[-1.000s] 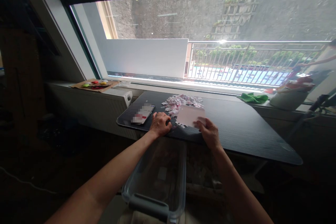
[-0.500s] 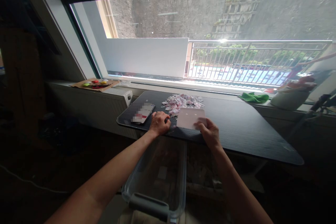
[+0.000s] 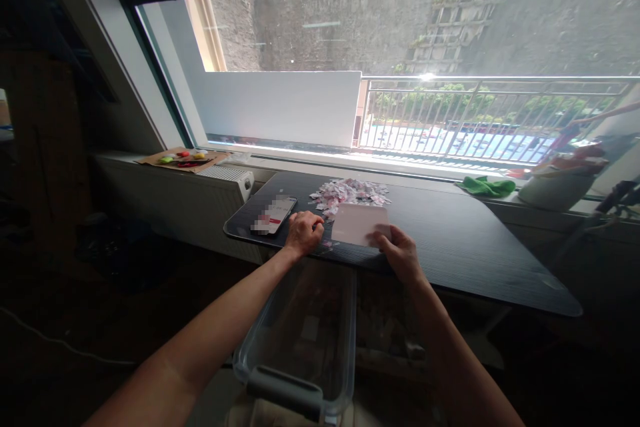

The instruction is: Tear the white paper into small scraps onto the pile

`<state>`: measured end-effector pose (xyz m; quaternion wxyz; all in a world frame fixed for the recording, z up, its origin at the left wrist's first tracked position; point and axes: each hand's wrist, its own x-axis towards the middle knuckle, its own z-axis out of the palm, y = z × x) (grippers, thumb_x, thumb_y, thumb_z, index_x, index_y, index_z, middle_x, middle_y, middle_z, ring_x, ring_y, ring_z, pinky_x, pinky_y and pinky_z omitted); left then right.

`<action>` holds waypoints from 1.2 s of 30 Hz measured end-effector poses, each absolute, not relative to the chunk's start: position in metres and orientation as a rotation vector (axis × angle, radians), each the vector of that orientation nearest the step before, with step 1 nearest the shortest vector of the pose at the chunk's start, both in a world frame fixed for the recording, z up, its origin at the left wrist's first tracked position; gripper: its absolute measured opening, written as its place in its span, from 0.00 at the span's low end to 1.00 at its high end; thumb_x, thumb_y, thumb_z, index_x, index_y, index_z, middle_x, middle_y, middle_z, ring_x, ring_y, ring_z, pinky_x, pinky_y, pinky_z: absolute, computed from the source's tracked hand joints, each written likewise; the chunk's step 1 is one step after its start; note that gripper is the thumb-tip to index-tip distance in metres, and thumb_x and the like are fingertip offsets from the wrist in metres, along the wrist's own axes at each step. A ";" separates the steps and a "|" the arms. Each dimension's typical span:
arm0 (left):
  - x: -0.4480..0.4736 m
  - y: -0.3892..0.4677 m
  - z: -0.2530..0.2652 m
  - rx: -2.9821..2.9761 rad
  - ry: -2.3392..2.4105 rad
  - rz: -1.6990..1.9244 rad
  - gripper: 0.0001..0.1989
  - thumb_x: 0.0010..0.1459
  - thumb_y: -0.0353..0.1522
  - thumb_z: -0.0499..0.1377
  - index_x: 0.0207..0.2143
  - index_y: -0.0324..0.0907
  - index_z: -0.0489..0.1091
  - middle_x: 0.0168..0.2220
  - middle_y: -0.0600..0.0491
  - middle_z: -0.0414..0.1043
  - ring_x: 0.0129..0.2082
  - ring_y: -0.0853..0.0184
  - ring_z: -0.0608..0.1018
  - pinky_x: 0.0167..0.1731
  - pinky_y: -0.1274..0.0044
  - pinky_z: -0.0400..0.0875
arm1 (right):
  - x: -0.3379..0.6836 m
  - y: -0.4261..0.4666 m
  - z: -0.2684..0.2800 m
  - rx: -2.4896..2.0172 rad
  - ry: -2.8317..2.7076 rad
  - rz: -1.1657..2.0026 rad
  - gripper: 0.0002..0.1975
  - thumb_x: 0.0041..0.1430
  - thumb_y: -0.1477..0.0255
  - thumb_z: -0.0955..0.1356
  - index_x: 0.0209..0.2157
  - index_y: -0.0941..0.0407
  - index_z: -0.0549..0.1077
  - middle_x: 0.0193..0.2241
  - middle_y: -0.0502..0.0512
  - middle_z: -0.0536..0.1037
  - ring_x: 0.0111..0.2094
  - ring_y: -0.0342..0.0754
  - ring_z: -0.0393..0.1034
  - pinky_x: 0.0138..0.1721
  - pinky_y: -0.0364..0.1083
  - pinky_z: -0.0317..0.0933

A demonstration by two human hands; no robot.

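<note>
A flat, pale panel with rounded corners (image 3: pixel 357 223) is pinched along its right side by my right hand (image 3: pixel 400 253), thumb on top. It hovers at or just above the table's front part; contact with the top cannot be made out. Just behind it lies a heap of small white and pink paper scraps (image 3: pixel 347 193). My left hand (image 3: pixel 303 233) rests at the table's near edge with curled fingers, and what is inside them is hidden. A few scraps (image 3: pixel 329 247) lie between the hands. Left of my left hand is a phone (image 3: pixel 274 215), its screen partly blurred out.
The dark table (image 3: pixel 450 247) stands below a large window. Under its front edge sits a clear plastic bin (image 3: pixel 354 333) with a grey handle. A green cloth (image 3: pixel 486 187) and a pale bucket (image 3: pixel 555 188) are on the right sill. A radiator (image 3: pixel 225 175) is at left.
My right hand has shifted the pale panel slightly left, toward my left hand. The left hand keeps its place, curled at the table edge.
</note>
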<state>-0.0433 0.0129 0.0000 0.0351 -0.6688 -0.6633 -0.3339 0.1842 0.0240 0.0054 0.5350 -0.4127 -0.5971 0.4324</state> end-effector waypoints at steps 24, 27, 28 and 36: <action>-0.044 0.014 -0.001 -2.054 -2.014 -1.026 0.12 0.54 0.31 0.50 0.31 0.44 0.74 0.34 0.51 0.75 0.40 0.62 0.73 0.49 0.66 0.60 | 0.187 0.025 0.003 -1.071 -1.328 0.959 0.10 0.42 0.68 0.67 0.29 0.57 0.75 0.23 0.51 0.78 0.24 0.45 0.69 0.28 0.44 0.63; -0.044 0.013 -0.001 -2.057 -2.016 -1.030 0.12 0.54 0.31 0.50 0.31 0.44 0.74 0.34 0.52 0.75 0.40 0.62 0.73 0.50 0.66 0.60 | 0.188 0.026 0.002 -1.062 -1.393 0.972 0.09 0.42 0.69 0.67 0.28 0.57 0.75 0.23 0.51 0.78 0.24 0.45 0.69 0.28 0.44 0.64; -0.044 0.013 0.000 -2.059 -2.020 -1.030 0.12 0.54 0.30 0.50 0.31 0.44 0.74 0.34 0.52 0.75 0.40 0.62 0.73 0.50 0.66 0.60 | 0.188 0.026 0.001 -1.050 -1.423 0.998 0.09 0.43 0.69 0.68 0.28 0.57 0.75 0.23 0.51 0.78 0.24 0.45 0.70 0.28 0.45 0.64; -0.042 0.013 0.002 -2.056 -2.040 -1.035 0.12 0.53 0.30 0.50 0.31 0.43 0.74 0.34 0.51 0.76 0.40 0.62 0.74 0.50 0.66 0.61 | 0.190 0.027 0.000 -0.996 -1.502 1.071 0.11 0.44 0.67 0.70 0.30 0.58 0.76 0.25 0.53 0.79 0.26 0.46 0.72 0.29 0.44 0.66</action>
